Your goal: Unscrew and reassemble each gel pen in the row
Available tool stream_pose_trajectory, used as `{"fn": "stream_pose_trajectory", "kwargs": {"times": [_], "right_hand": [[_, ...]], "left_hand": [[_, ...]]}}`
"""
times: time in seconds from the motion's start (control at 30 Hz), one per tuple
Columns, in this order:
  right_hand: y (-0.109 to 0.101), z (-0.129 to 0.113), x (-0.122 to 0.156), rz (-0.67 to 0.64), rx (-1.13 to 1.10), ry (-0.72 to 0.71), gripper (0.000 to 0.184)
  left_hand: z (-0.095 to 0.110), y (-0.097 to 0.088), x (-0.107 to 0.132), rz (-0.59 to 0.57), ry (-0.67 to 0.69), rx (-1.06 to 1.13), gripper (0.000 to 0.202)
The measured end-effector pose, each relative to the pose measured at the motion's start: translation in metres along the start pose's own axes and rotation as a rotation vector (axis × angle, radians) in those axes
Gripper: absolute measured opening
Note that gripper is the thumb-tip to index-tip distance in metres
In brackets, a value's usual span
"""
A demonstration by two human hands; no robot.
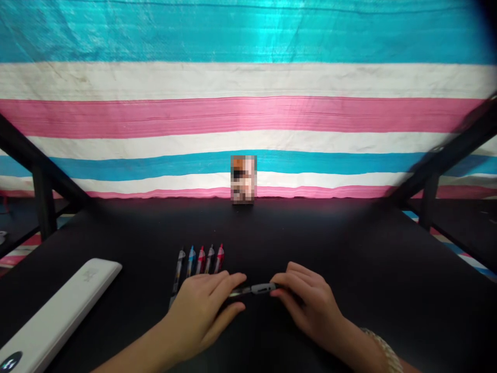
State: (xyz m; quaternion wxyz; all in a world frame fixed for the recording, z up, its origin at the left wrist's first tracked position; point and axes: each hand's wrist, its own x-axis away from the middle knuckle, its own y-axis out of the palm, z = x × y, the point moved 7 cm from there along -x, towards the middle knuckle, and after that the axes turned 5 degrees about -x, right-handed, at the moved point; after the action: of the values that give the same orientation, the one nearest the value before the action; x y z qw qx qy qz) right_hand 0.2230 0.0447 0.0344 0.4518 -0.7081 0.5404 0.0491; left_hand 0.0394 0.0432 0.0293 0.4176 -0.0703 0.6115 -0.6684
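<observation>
Both hands hold one dark pen (254,289) that lies level just above the black table (349,259). My left hand (205,305) pinches its left end with fingers and thumb closed. My right hand (306,300) grips its right end, near the grey clip. Just left of the hands, several pens (200,260) with black, blue and red grips lie side by side, pointing away from me. The lower ends of some pens are hidden under my left hand.
A long white flat case (58,311) lies slantwise at the table's left front. A small blurred box (243,178) stands at the table's far edge, against a striped blue, white and pink cloth (248,114). Dark frame bars (42,176) slope down on both sides.
</observation>
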Motion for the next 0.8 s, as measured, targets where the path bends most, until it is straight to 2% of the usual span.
{"fn": "stream_pose_trajectory", "kwargs": {"times": [0.1, 0.17, 0.3, 0.43, 0.5, 0.63, 0.7, 0.8], "right_hand": [[-0.009, 0.009, -0.003, 0.043, -0.03, 0.144, 0.016], [-0.01, 0.013, -0.004, 0.038, -0.05, 0.209, 0.021], [-0.007, 0.015, -0.002, 0.028, -0.099, 0.264, 0.017], [-0.007, 0.019, 0.0, 0.048, -0.159, 0.333, 0.004], [-0.005, 0.022, 0.0, 0.011, -0.21, 0.386, 0.01], [0.0, 0.028, 0.002, -0.075, -0.295, 0.49, 0.038], [0.0, 0.03, 0.003, -0.075, -0.299, 0.526, 0.037], [0.0, 0.031, 0.002, -0.07, -0.32, 0.548, 0.02]], "left_hand": [[-0.014, -0.013, 0.003, 0.145, -0.097, 0.107, 0.028], [-0.023, -0.018, 0.004, 0.189, -0.202, 0.223, 0.025], [-0.037, -0.015, 0.003, 0.136, -0.466, 0.415, 0.015], [-0.044, -0.005, 0.006, 0.076, -0.698, 0.618, 0.02], [-0.045, -0.002, 0.008, 0.077, -0.759, 0.678, 0.022], [-0.045, 0.0, 0.01, 0.071, -0.807, 0.728, 0.024], [-0.045, 0.001, 0.011, 0.066, -0.814, 0.734, 0.024], [-0.047, 0.002, 0.013, 0.072, -0.825, 0.731, 0.026]]}}
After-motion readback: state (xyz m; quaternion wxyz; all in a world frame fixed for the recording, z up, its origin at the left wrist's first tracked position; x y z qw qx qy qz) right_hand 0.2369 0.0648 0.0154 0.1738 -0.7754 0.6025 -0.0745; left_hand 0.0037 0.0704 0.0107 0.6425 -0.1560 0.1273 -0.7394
